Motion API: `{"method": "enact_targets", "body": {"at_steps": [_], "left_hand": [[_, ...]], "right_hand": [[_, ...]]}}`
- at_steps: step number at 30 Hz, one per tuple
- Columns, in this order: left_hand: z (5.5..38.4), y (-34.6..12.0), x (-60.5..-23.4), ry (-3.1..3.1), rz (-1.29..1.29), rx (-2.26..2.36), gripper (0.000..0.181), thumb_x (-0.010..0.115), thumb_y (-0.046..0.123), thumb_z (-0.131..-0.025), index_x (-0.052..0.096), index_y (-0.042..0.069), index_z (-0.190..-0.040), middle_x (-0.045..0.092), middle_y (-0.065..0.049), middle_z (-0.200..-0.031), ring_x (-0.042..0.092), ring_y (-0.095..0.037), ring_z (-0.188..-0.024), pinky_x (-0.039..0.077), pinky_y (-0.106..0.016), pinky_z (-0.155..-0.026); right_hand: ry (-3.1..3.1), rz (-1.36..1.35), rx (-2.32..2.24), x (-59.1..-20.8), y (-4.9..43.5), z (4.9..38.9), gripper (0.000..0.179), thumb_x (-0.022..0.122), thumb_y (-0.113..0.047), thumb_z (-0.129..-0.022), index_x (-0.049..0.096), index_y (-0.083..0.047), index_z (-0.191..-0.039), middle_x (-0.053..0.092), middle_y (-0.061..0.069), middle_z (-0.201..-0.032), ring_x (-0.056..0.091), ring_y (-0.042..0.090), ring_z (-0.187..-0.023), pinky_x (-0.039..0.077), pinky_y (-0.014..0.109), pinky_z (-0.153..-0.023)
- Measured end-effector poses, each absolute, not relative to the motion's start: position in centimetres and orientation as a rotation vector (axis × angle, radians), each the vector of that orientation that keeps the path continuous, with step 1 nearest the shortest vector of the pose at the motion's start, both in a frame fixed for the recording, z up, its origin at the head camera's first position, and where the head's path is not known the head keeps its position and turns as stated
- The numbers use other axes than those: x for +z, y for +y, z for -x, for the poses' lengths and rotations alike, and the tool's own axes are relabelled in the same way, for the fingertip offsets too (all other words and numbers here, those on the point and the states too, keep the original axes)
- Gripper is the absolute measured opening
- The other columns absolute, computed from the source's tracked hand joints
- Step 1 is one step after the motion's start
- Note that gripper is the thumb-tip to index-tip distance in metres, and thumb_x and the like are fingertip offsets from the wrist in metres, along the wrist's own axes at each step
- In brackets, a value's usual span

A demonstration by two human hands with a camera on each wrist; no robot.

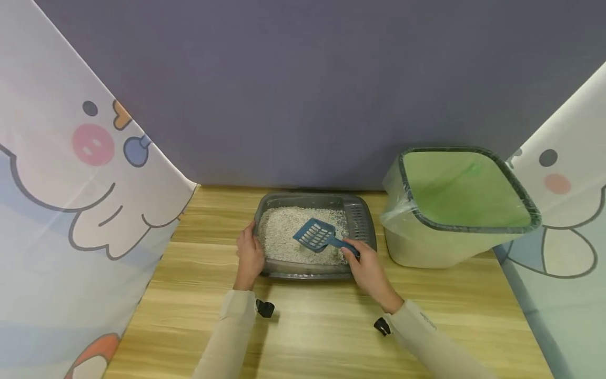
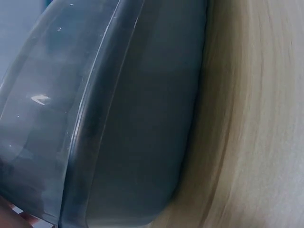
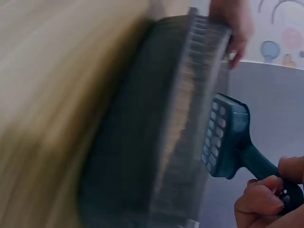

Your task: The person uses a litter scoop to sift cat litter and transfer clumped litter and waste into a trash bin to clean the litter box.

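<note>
A dark grey translucent litter box [image 1: 307, 271] filled with pale granular litter [image 1: 281, 231] stands on the wooden table. At its left side, my left hand [image 1: 249, 256] grips the rim; the left wrist view shows mostly the box's outer wall [image 2: 142, 104], with a bit of finger at the lower left corner. My right hand [image 1: 372, 272] holds a blue slotted litter scoop [image 1: 327, 240] by its handle. In the right wrist view the scoop head [image 3: 236, 137] is raised beside the box's rim, and fingers and thumb [image 3: 259, 199] wrap the handle.
Right of the litter box stands a pale bin [image 1: 416, 252] with a dark rim and a clear liner [image 1: 395, 210] folded over it. A grey wall [image 1: 293, 95] rises behind the table [image 1: 199, 316]. Cartoon-printed panels [image 1: 42, 221] flank both sides.
</note>
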State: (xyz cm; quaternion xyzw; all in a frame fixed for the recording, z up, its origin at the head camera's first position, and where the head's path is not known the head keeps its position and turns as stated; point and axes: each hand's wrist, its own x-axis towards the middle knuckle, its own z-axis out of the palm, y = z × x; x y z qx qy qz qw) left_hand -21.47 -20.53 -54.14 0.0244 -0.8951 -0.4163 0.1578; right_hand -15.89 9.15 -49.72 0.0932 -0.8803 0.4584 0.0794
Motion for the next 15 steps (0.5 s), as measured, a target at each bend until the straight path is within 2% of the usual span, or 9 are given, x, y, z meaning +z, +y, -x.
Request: {"method": "enact_targets", "body": {"at_steps": [5,8,11,13,15], "left_hand": [[21.4,-20.3,-54.4,-2.565,-0.086,-1.188,0.041,0.035,0.002,-0.099,0.039,0.002,-0.14,0.043,-0.024,-0.125,0.034,-0.041,-0.117,0.026,-0.06,-0.083],[21.2,-20.5,-54.5,-2.592,-0.097,-1.189,0.041,0.034,0.003,-0.099,0.038,0.003,-0.141,0.043,-0.024,-0.127,0.033,-0.041,-0.119,0.025,-0.059,-0.084],[21.0,-21.2,-54.3,-2.643,-0.084,-1.167,0.042,0.034,0.007,-0.1,0.038,0.004,-0.141,0.041,-0.024,-0.132,0.031,-0.042,-0.121,0.023,-0.06,-0.084],[20.7,-21.8,-53.6,-2.682,-0.045,-1.118,0.042,0.033,0.012,-0.101,0.038,0.005,-0.142,0.039,-0.023,-0.136,0.03,-0.042,-0.124,0.022,-0.062,-0.084],[20.4,-22.2,-52.2,-2.721,0.027,-1.059,0.043,0.032,0.018,-0.103,0.038,0.007,-0.144,0.035,-0.022,-0.142,0.028,-0.042,-0.127,0.021,-0.065,-0.086]], "right_hand": [[-2.803,-0.227,1.367,-50.4,8.8,15.9,0.032,0.06,-0.018,-0.095,0.062,-0.003,-0.123,0.061,0.005,-0.087,0.043,0.011,-0.05,0.039,0.029,-0.047],[-2.961,-0.255,1.256,-49.6,9.0,15.3,0.037,0.062,-0.019,-0.093,0.059,-0.006,-0.128,0.057,0.001,-0.063,0.038,0.009,-0.041,0.037,0.028,-0.045],[-3.125,-0.304,1.06,-48.1,9.5,14.5,0.047,0.061,-0.028,-0.094,0.052,-0.011,-0.137,0.043,-0.004,-0.044,0.029,0.008,-0.035,0.032,0.027,-0.04],[-3.173,-0.371,0.946,-46.3,10.0,13.9,0.051,0.059,-0.032,-0.094,0.049,-0.012,-0.139,0.042,-0.006,-0.045,0.031,0.008,-0.036,0.03,0.027,-0.04],[-3.124,-0.472,0.888,-43.8,10.5,13.7,0.049,0.059,-0.034,-0.094,0.051,-0.013,-0.137,0.051,-0.007,-0.055,0.041,0.007,-0.044,0.036,0.027,-0.044]]}}
